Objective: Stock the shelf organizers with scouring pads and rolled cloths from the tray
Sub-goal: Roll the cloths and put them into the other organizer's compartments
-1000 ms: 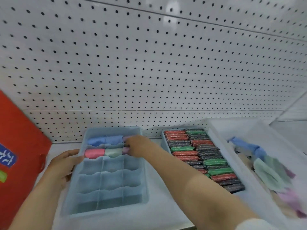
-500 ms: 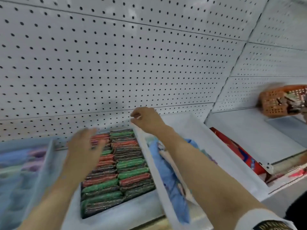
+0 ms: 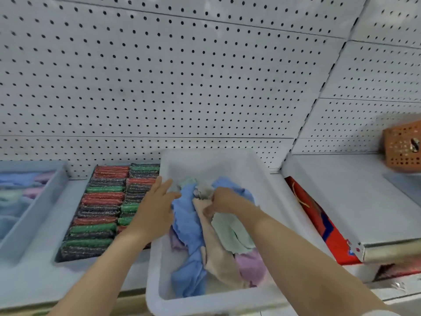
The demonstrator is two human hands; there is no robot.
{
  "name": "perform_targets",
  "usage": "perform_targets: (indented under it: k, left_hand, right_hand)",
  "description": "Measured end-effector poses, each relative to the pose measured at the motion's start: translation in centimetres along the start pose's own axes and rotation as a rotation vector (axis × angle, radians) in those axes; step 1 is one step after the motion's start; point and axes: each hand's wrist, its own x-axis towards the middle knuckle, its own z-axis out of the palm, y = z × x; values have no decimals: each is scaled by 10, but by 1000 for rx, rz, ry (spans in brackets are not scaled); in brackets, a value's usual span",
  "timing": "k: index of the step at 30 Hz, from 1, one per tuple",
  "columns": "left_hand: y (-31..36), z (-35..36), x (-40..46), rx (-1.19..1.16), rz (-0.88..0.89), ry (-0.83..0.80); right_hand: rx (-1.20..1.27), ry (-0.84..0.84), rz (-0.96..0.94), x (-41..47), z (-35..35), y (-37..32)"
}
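A white tray (image 3: pixel 268 185) on the shelf holds a loose heap of cloths: blue (image 3: pixel 189 224), beige (image 3: pixel 216 254), pale green (image 3: pixel 232 231) and lilac (image 3: pixel 250 265). My right hand (image 3: pixel 224 200) is down in the tray, its fingers curled into the beige cloth. My left hand (image 3: pixel 155 208) reaches over the tray's left rim with straight fingers, touching the blue cloth. Left of the tray, an organizer (image 3: pixel 68 261) is packed with red, green and dark scouring pads (image 3: pixel 102 213). At the far left a blue divided organizer (image 3: pixel 34 215) holds a few rolled cloths.
A white pegboard wall (image 3: pixel 182 76) rises behind the shelf. To the right, a red packet (image 3: pixel 319 224) lies beside the tray under a neighbouring white shelf (image 3: pixel 353 201). An orange perforated basket (image 3: pixel 403 147) stands at the far right.
The view swung right from the divided organizer to the tray. My right hand dropped from the tray's back rim into the cloths; my left hand crossed over the scouring pads to the tray.
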Motion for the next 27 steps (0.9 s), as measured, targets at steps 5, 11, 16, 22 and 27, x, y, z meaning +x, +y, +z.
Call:
perform_targets:
  k: [5,11,16,22,27]
  left_hand:
    - [2,-6,-6,44,-35,-14]
    - [19,-40,-2,-277,-73,-67]
    - [60,-104,17,-537,130,-27]
    - [69,-146,27,-634,144,159]
    - [61,-167,21,-761,113,226]
  right_hand:
    - [196,-1,-128,-5,0,4]
    - [665,44,-413,-37,-54,-3]
    - [721,15,-647,-84,-117,-41]
    - [827,291,-620,-98,-151,-68]
    - [1025,349,-576,-99,-152,-84]
